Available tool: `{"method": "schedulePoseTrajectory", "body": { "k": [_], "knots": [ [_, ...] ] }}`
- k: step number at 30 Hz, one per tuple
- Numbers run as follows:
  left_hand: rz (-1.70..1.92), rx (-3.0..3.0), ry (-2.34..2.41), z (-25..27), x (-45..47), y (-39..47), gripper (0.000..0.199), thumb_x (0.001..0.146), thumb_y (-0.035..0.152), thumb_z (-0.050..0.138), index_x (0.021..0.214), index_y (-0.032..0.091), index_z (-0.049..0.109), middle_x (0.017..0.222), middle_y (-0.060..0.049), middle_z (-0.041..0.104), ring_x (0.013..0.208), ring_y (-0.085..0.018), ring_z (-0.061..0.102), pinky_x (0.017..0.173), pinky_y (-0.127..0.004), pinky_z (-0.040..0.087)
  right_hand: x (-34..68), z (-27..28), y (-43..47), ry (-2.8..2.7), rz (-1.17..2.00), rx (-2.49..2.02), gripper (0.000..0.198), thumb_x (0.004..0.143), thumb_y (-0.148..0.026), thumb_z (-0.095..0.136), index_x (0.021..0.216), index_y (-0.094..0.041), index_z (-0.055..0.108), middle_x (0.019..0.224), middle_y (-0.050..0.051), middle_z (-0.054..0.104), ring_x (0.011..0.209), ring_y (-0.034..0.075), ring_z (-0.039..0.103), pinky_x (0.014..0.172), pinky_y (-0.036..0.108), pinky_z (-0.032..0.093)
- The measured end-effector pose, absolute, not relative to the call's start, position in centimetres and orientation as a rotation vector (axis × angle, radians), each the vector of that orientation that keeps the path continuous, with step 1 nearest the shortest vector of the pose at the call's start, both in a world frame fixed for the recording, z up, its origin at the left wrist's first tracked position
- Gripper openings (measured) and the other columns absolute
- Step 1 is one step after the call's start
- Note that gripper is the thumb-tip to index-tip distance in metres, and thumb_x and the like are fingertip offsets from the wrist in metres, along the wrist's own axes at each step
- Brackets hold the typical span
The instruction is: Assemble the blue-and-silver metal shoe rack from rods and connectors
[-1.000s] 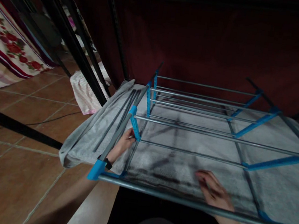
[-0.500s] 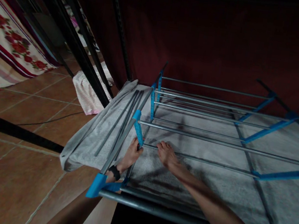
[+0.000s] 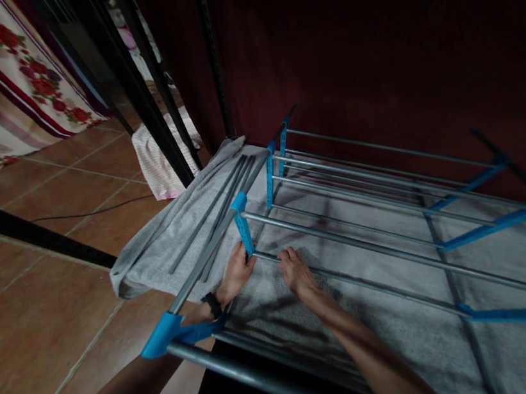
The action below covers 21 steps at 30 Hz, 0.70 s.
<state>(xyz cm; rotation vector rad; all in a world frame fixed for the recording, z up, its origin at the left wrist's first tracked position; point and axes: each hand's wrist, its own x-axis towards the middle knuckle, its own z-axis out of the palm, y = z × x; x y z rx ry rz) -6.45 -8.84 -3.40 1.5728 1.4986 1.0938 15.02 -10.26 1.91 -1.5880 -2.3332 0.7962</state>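
A rack frame (image 3: 364, 240) of grey metal tubes and blue plastic brackets lies on its side on a grey blanket. My left hand (image 3: 238, 270), with a black band at the wrist, is closed around the lower end of a blue bracket (image 3: 244, 233), where a tube meets it. Just to the right, my right hand (image 3: 296, 271) has its fingers curled over that lower metal tube (image 3: 377, 289). Several loose grey tubes (image 3: 206, 222) rest on the blanket left of the frame.
The grey blanket (image 3: 152, 260) hangs over an edge above the tiled floor (image 3: 35, 309). Black metal posts (image 3: 113, 80) stand at the left, near a striped cloth (image 3: 159, 157) and a floral curtain (image 3: 31, 79). A dark red cloth (image 3: 357, 74) hangs behind the rack.
The view has shifted slightly, and the rack's near left corner sits a little lower and further left. Both hands keep their places at the bracket and tube.
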Motion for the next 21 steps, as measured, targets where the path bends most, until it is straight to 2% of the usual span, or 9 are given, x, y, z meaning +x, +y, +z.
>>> {"method": "schedulePoseTrajectory", "body": {
  "k": [5,8,14,21],
  "knots": [
    [1.093,1.608,1.557,-3.98,-6.46,-8.52,0.035,0.086,0.036,0.064,0.117,0.019,0.069,0.121,-0.018,0.067,0.122,-0.038,0.061,0.112,-0.056,0.044,14.93,2.18,-10.32,-2.309,0.775,-1.598,0.019,0.104,-0.008,0.04,0.108,-0.017,0.056,0.117,0.008,0.057,0.104,0.019,0.055,0.095,0.03,0.044],
    [1.069,1.614,1.559,-4.07,-6.49,-8.45,0.034,0.088,0.039,0.063,0.117,0.022,0.068,0.122,-0.018,0.067,0.123,-0.038,0.06,0.113,-0.057,0.043,14.93,2.37,-10.36,-2.284,0.775,-1.577,0.018,0.104,-0.008,0.04,0.105,-0.018,0.055,0.115,0.008,0.057,0.101,0.018,0.056,0.094,0.031,0.044],
    [1.047,1.651,1.573,-3.95,-6.43,-8.51,0.037,0.091,0.034,0.06,0.121,0.014,0.068,0.124,-0.021,0.066,0.124,-0.038,0.057,0.115,-0.055,0.04,15.03,2.67,-10.49,-2.315,0.763,-1.552,0.022,0.103,-0.006,0.036,0.104,-0.019,0.054,0.114,0.008,0.057,0.102,0.019,0.057,0.092,0.031,0.044],
    [1.075,1.694,1.554,-3.76,-6.34,-8.78,0.037,0.092,0.036,0.058,0.121,0.017,0.069,0.121,-0.022,0.066,0.121,-0.04,0.058,0.114,-0.056,0.043,15.01,2.89,-10.44,-2.265,0.841,-1.557,0.018,0.104,-0.008,0.039,0.102,-0.018,0.054,0.113,0.009,0.056,0.1,0.019,0.056,0.091,0.031,0.043]
  ]
}}
